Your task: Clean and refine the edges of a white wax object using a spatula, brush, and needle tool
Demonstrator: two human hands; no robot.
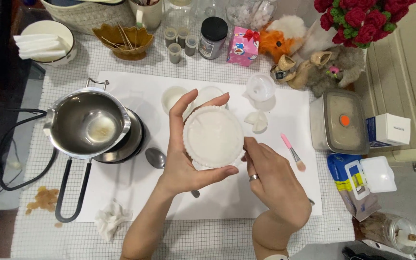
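My left hand (181, 159) holds a round white fluted mould (213, 136) filled with white wax, fingers curled around its left and lower rim, above the white sheet (136, 188). My right hand (273, 180), wearing a ring, touches the mould's right edge with closed fingertips; whether it pinches something small I cannot tell. Behind the mould lie two more round white pieces (173, 97) and a small white funnel-like cup (260, 87). A pink-handled brush (292, 152) lies to the right.
A steel pouring pot (86, 124) with a black handle sits on a hot plate at left, a spoon (155, 158) beside it. A steel lidded box (339, 121), wipes pack (357, 180), small jars, plush toys, red flowers and a crumpled tissue (110, 217) surround the sheet.
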